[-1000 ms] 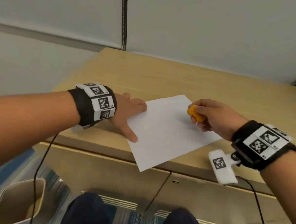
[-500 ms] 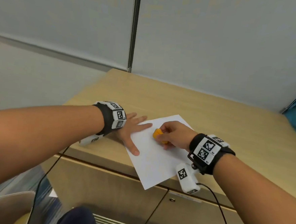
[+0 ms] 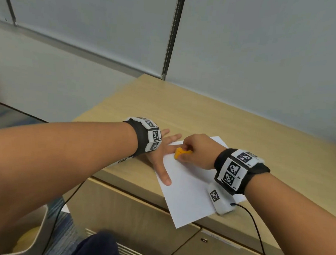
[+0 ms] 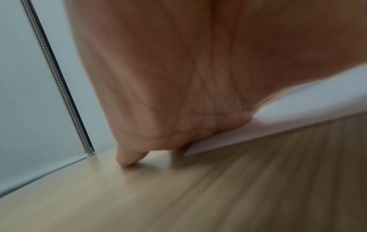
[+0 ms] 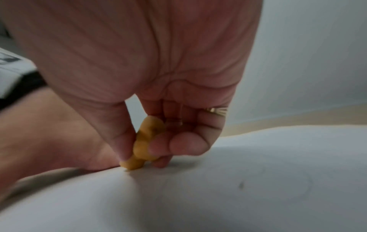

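Observation:
A white sheet of paper [image 3: 186, 190] lies on a light wooden cabinet top [image 3: 222, 127], one corner hanging over the front edge. My left hand [image 3: 165, 153] lies flat with spread fingers on the sheet's left edge, thumb pointing toward me. My right hand [image 3: 193, 151] pinches a small orange eraser-like lump [image 3: 181, 153] and presses its tip onto the paper close to the left hand's fingers. In the right wrist view the orange lump [image 5: 143, 144] sits between thumb and fingers, touching the paper [image 5: 238, 188]. The left wrist view shows the palm [image 4: 178, 78] over the paper's edge [image 4: 278, 124].
A grey partition wall [image 3: 248, 43] stands behind the cabinet. Cabinet doors [image 3: 137, 214] are below the front edge. A beige bin [image 3: 26, 239] stands on the floor at the lower left. Cables hang from both wrists.
My right hand has carried the orange lump leftward across the sheet, close to the left hand's fingers. The head view has tilted up. The left hand stays on the paper.

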`<state>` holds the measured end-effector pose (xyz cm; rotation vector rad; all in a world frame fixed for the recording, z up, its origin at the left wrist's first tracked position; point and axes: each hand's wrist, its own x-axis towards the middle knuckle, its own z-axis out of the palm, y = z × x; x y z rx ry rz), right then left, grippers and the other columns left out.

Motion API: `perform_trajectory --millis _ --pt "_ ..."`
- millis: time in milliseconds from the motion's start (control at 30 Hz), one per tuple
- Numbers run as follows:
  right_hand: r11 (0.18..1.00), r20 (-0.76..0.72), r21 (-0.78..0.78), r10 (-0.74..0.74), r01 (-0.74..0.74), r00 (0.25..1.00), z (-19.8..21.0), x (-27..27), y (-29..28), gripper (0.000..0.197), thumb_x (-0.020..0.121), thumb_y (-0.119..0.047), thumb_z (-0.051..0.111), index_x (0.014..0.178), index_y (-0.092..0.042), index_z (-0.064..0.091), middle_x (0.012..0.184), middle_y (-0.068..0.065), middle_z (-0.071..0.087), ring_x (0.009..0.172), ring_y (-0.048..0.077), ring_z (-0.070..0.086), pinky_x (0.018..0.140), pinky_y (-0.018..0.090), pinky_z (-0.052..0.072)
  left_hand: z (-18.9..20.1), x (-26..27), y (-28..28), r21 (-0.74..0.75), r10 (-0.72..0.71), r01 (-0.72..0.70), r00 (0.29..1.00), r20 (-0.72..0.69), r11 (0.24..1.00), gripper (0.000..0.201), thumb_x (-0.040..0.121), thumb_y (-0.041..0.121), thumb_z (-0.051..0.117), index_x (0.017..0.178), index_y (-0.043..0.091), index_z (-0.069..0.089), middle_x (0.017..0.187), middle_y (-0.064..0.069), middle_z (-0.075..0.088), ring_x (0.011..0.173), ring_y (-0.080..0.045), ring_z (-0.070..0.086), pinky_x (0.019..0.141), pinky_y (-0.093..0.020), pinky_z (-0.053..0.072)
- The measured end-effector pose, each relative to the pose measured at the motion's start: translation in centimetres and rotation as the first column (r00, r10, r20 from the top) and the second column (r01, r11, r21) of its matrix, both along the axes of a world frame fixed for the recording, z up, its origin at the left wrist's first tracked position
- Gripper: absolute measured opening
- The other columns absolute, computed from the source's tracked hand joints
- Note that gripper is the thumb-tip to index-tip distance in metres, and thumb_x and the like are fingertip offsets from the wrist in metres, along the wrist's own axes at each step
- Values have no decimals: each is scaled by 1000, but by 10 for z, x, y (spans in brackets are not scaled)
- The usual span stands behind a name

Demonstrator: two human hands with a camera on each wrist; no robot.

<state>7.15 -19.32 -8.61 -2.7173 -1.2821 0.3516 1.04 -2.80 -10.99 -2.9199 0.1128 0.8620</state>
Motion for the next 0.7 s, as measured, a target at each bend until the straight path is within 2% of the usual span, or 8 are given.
perform_trajectory --millis 133,233,267,333,433,467,600,700 --pt "998 134 -57 25 -17 991 7 2 4 27 94 -33 57 84 -8 62 83 9 65 70 24 55 53 30 38 -3 2 2 -16 17 -17 1000 0 1000 141 32 101 51 141 58 -27 155 11 -40 143 -32 -35 114 -68 -5" --pt "973 26 -74 219 -217 975 0 -24 1 24 89 -34 64 83 -11 64 76 5 66 69 24 60 62 36 49 -5 5 4 -4 -7 7 1000 -7 1000 132 42 100 54 144 58 -19 154 10 -42 142 -33 -37 115 -68 -4" --pt "968 -11 -85 234 -234 972 0 -28 -1 24 87 -37 67 84 -13 65 75 4 65 68 21 59 64 36 50 -6 5 4 -5 -13 13 1000 -2 1000 132 42 100 54 144 59 -18 154 10 -43 142 -34 -37 115 -67 -4" --pt "979 26 -88 187 -185 982 2 -11 -1 26 87 -38 67 83 -13 65 75 4 65 68 20 58 62 33 47 -8 5 5 -13 -1 1 1000 6 1000 135 38 101 52 142 59 -24 155 10 -42 142 -34 -36 115 -66 -5" --pt "999 154 -36 21 -15 988 6 19 0 27 89 -36 61 78 -12 62 77 7 64 71 28 61 62 34 49 -9 5 5 -22 15 -14 1000 17 1000 139 38 100 54 138 58 -32 156 11 -39 143 -33 -35 115 -66 -7" --pt "999 148 -29 27 -23 989 5 16 0 26 89 -34 61 78 -11 62 76 7 64 70 28 61 62 34 49 -9 5 4 -20 12 -12 1000 19 1000 139 38 100 55 138 58 -32 156 11 -39 143 -33 -35 115 -67 -6" --pt "969 -25 -79 232 -233 972 -4 -24 2 26 85 -34 68 81 -8 65 74 11 67 65 23 59 62 38 49 -7 6 5 10 -3 3 1000 1 1000 134 39 101 53 144 59 -18 153 10 -43 142 -34 -37 115 -67 -5" --pt "995 78 -60 85 -81 993 6 4 8 29 89 -33 62 79 -6 64 77 13 67 70 26 63 59 35 49 -8 5 5 -15 1 -1 1000 16 1000 139 36 101 53 140 58 -29 155 8 -40 142 -35 -36 115 -66 -6"
